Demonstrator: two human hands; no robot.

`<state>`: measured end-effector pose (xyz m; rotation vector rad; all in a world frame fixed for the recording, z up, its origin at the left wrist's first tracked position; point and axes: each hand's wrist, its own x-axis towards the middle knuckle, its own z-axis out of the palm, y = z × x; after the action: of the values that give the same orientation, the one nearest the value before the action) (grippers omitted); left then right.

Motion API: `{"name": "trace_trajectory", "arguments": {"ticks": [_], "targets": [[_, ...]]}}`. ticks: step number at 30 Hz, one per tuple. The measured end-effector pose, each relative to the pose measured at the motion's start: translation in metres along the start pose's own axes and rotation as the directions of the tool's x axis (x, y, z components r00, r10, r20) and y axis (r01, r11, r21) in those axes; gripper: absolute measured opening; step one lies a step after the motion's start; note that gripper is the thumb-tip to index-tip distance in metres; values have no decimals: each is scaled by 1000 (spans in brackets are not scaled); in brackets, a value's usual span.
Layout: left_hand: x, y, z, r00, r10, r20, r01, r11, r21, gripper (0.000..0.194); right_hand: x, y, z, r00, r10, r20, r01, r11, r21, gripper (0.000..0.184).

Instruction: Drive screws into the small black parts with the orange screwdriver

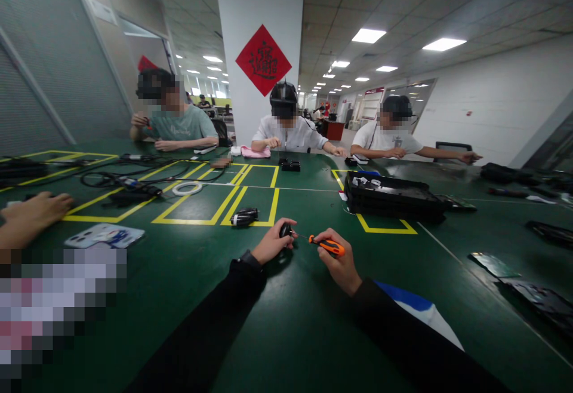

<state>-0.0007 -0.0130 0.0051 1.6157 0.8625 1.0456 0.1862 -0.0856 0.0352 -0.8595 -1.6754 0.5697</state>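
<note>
My left hand [273,240] is closed around a small black device [285,230], held just above the green table [286,321]. My right hand [340,264] grips an orange-and-black screwdriver [327,245], whose thin tip points left at the black device. Both my arms wear dark sleeves. Another small black device [244,217] lies on the table a little beyond my left hand, on a yellow line.
A black tray of parts [394,196] sits ahead to the right. Cables [134,181] and a white ring [187,188] lie at left. A phone [105,236] and a neighbour's hand [33,211] are near left. Three people sit across the table. Dark parts [537,297] line the right edge.
</note>
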Motion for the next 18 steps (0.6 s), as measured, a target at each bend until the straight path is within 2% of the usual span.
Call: {"name": "trace_trajectory", "arguments": {"ticks": [6, 9, 14, 18], "targets": [[0, -1, 0, 1000, 3, -2, -3, 1000, 8, 41, 1, -3, 0, 1000, 21, -5, -21, 1000, 10, 9], [0, 0, -1, 1000, 1, 4, -1, 1000, -6, 40, 0, -1, 0, 992, 124, -17, -123, 990, 63, 14], [-2, 3, 0, 1000, 5, -11, -5, 1000, -23, 31, 3, 9, -1, 953, 302, -38, -290, 940, 180, 22], [0, 1, 0, 995, 8, -104, -4, 999, 43, 31, 6, 19, -5, 936, 352, 20, -350, 922, 168, 21]]}}
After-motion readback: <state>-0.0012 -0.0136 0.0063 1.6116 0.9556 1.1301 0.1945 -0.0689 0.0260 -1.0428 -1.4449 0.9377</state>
